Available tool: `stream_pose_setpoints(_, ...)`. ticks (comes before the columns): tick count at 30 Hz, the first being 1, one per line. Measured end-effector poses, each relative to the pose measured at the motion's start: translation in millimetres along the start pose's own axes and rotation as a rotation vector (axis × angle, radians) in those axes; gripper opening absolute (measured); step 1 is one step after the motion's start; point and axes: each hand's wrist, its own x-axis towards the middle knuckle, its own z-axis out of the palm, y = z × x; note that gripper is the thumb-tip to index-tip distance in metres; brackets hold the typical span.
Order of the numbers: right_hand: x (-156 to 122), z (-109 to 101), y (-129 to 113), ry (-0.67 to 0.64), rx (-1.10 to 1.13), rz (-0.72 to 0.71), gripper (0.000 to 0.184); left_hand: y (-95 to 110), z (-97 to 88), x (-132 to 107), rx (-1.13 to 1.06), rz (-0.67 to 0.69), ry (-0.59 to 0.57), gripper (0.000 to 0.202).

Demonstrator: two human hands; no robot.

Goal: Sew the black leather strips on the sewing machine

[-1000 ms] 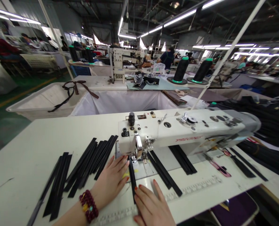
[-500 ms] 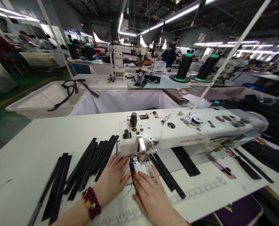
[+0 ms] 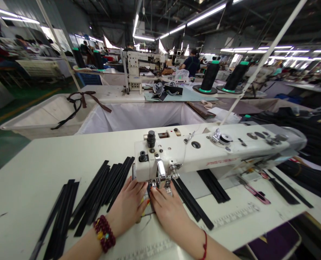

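A white sewing machine (image 3: 187, 153) stands on the pale table, its presser foot and needle area partly behind my fingers. Beneath it a short bit of a black strip (image 3: 149, 188) shows between my hands; the rest is covered. My left hand (image 3: 129, 200) presses its fingertips on the strip's left side, the thumb pointing toward it. From the right, my right hand (image 3: 167, 207) holds the strip close to the foot with its fingers together. Loose black strips (image 3: 106, 189) lie left of my left hand, and more strips (image 3: 187, 198) lie right of my right hand.
A further stack of strips (image 3: 61, 216) lies at the table's left. Pink-handled snips (image 3: 255, 191) rest under the machine arm. A clear ruler (image 3: 231, 216) lies along the front edge. Behind the table are a white bin (image 3: 41, 115), thread cones (image 3: 210, 76) and another sewing machine (image 3: 135, 70).
My right hand has moved forward, up to the presser foot, and the strip's near end is now covered. My left hand stays about where it was. The view has shifted slightly.
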Motion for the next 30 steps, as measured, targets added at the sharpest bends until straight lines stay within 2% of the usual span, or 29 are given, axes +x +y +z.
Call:
stream_pose_setpoints(5,4.7,3.6,-4.1,0.006,-0.053,0.004,0.025,-0.3,2.2,-0.3,0.009,0.006,0.021,0.037)
stream_pose_setpoints(9,-0.1,-3.7,-8.7,0.013,0.012,0.04,0.027,-4.8,-1.0,-0.3,0.002,0.026,0.031,0.028)
stream_pose_setpoints(11,-10.2,-14.7,-8.3,0.041,0.066,0.083,0.031,-10.4,-4.7,3.2,-0.023,0.031,0.05,0.023)
stream_pose_setpoints(15,-45.9,-43.2,3.8,0.124,0.009,0.273,0.034,-24.1,-11.4,20.5,-0.053,0.025,0.133,0.031)
stream_pose_setpoints(18,-71.2,-56.3,18.2,0.079,-0.157,0.375,0.039,-28.7,-15.2,36.0,-0.053,0.079,0.136,0.027)
stream_pose_setpoints(21,-81.1,-56.8,29.3,0.019,-0.271,0.366,0.037,-29.9,-20.8,39.6,-0.046,0.112,0.112,0.026)
stream_pose_setpoints(24,-81.2,-54.4,38.0,0.007,-0.327,0.352,0.039,-38.2,-27.1,21.4,-0.009,0.107,0.079,0.027)
stream_pose_setpoints(27,-90.7,-58.4,43.9,0.051,-0.34,0.402,0.041,-50.2,-30.4,-14.4,0.094,0.079,0.095,0.03)
stream_pose_setpoints(30,-113.9,-64.8,35.7,0.13,-0.339,0.44,0.034,-45.1,-29.4,-47.7,0.193,0.083,0.154,0.035)
